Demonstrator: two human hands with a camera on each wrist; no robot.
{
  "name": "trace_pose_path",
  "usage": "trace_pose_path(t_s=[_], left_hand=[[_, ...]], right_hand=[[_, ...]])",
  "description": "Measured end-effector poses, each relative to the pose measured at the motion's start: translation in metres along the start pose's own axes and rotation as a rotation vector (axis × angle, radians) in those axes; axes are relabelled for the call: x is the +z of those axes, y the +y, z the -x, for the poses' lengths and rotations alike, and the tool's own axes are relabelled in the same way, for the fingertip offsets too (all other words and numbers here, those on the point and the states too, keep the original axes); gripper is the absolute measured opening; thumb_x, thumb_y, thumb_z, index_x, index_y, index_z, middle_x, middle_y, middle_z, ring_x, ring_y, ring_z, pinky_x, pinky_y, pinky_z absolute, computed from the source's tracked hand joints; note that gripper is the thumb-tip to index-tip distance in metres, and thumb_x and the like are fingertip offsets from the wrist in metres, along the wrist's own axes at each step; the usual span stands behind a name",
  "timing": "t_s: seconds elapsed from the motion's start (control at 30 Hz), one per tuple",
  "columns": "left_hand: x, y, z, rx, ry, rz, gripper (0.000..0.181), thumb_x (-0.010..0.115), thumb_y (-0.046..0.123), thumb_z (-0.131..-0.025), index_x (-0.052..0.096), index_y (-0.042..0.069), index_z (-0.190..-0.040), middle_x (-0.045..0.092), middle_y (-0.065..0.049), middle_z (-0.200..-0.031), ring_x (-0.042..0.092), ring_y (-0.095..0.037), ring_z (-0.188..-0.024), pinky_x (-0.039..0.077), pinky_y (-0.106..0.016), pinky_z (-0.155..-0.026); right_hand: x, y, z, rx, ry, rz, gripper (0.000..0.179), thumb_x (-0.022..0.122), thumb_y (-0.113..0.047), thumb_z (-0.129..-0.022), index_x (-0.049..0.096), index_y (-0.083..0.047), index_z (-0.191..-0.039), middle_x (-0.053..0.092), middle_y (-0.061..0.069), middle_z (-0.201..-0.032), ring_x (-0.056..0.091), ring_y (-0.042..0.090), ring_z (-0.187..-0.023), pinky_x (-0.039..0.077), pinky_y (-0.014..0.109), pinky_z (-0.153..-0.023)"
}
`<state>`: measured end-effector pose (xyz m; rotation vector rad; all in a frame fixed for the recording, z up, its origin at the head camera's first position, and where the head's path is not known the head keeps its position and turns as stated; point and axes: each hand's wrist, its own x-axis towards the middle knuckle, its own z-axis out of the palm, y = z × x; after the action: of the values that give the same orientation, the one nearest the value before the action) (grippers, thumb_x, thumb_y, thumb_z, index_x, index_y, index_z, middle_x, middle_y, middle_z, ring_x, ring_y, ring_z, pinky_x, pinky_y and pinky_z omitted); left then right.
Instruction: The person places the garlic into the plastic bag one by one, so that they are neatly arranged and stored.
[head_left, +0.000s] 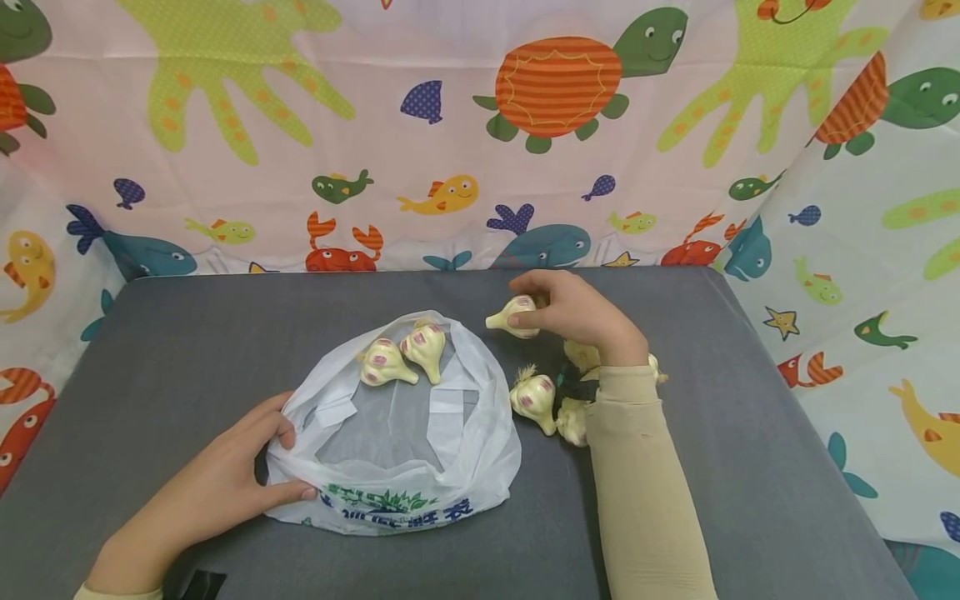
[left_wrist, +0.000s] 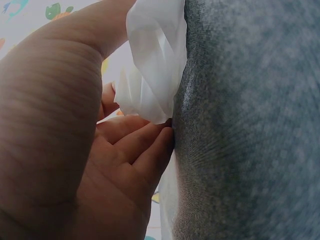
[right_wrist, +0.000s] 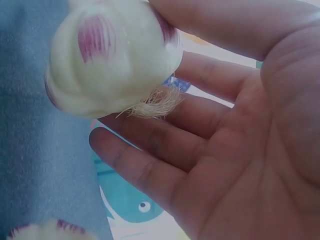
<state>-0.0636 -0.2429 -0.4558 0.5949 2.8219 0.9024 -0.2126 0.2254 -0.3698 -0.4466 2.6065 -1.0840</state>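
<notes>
**Plastic bag (head_left: 486,454) steadied, garlic bulb (right_wrist: 100,65) pinched**

Patterned cloth (head_left: 262,192) hung behind and at the sides; grey table (head_left: 750,467) below. Bag is set mid-table, mouth spread, print on the near side. Its left edge is gripped by the left hand (head_left: 232,471), plastic caught between thumb and fingers. A light, level hold is advised: thin plastic could be dragged or folded in if tugged. Loose bulbs (head_left: 532,398) are clustered by the right sleeve (head_left: 648,483), round a dark item (head_left: 576,385) too hidden to be identified. Two bulbs (head_left: 383,363) are seen within the bag's mouth, near the far rim. Pinched bulb is held beyond and right of the bag by the right hand (head_left: 581,312), thumb and fingers parted only by its width, neck pointing left. Pressure is best put on its round body, not the root tuft (right_wrist: 155,102).
</notes>
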Motion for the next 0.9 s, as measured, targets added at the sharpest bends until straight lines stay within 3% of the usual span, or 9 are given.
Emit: trace_pose_path(t_s=[0.3, 0.53, 0.9], left_hand=[[-0.001, -0.001, -0.001, -0.001, -0.005, 0.012, 0.065, 0.098, 0.06, -0.074, 0.055, 0.024, -0.107, 0.047, -0.017, -0.165, 0.056, -0.042, -0.132, 0.05, -0.072, -0.103], [0.0, 0.0, -0.001, 0.0, 0.0, 0.005, 0.065, 0.098, 0.06, -0.074, 0.055, 0.024, -0.107, 0.048, -0.017, -0.164, 0.057, -0.042, -0.132, 0.05, -0.071, -0.103], [-0.001, 0.001, -0.001, -0.02, -0.012, 0.001, 0.065, 0.099, 0.058, -0.074, 0.055, 0.024, -0.106, 0.047, -0.018, -0.164, 0.056, -0.043, -0.132, 0.051, -0.071, -0.103]], right_hand=[[0.007, -0.008, -0.003, -0.005, -0.011, 0.031, 0.06, 0.084, -0.032, -0.097, 0.064, -0.01, -0.149, 0.067, 0.005, -0.142, 0.061, 0.026, -0.122, 0.05, 0.05, -0.11], [0.013, -0.018, -0.005, -0.02, -0.021, 0.031, 0.059, 0.084, -0.031, -0.098, 0.064, -0.007, -0.148, 0.069, 0.005, -0.135, 0.061, 0.026, -0.113, 0.053, 0.047, -0.102], [0.019, -0.027, -0.007, -0.046, -0.021, 0.034, 0.058, 0.085, -0.032, -0.097, 0.066, -0.01, -0.147, 0.069, 0.003, -0.132, 0.06, 0.025, -0.11, 0.053, 0.045, -0.099]])
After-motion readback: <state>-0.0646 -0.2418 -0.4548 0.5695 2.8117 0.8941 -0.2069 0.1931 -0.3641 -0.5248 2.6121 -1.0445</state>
